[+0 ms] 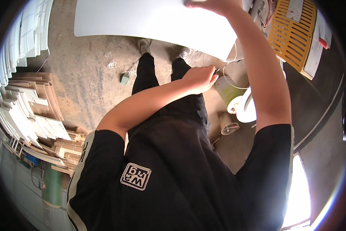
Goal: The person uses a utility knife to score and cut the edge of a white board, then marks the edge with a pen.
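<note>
A large white sheet point(150, 23) with a rounded corner spreads across the top of the head view, glaring brightly on its right part. My right hand point(215, 5) lies on it at the upper edge of the picture, fingers stretched to the left, partly cut off. Below the sheet, in front of my legs, my left hand point(199, 80) is closed. A small, thin tip shows beside its thumb, but I cannot make out what it belongs to. Close to that hand a thin white cord point(229, 79) loops down from the sheet's right corner.
A yellow-green bucket point(227, 91) and a round white object point(247, 107) stand right of my legs. Beyond is a yellow slotted machine cover point(292, 34). Cord scraps point(112, 64) and a small green box point(124, 79) lie on the floor. White panels point(24, 34) and cardboard point(46, 92) are stacked left.
</note>
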Demonstrator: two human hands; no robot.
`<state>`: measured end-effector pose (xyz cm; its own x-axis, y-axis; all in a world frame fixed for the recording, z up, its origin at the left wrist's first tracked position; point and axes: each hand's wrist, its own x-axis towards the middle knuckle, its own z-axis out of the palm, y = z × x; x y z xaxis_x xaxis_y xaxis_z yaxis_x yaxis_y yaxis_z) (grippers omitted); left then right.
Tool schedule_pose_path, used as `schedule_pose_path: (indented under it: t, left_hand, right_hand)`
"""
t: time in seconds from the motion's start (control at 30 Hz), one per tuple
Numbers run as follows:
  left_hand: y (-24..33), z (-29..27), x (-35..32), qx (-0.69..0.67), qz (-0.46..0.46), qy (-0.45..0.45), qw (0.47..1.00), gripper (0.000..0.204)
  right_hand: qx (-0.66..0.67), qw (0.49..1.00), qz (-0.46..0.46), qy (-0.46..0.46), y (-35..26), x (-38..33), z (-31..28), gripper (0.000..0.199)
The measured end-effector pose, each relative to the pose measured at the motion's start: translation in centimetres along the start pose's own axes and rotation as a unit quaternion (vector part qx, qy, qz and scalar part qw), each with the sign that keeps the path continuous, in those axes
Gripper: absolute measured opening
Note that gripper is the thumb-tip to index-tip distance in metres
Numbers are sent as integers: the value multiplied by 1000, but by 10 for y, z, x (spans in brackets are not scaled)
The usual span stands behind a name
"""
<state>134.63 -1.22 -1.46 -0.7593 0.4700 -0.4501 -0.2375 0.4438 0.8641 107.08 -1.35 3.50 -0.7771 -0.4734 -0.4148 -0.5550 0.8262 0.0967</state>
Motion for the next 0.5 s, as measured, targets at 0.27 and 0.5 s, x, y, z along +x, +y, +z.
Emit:
schedule_pose_path:
  t: [0.27,0.5]
  left_hand:
    - [-30,27,-34,-371,-144,349,848,26]
    - [-11,-1,29,-507,-122,565,639,29]
  right_hand:
    - [95,995,-31,-8,50,-75,49,114]
    - [126,982,-98,98,60,-83,86,102]
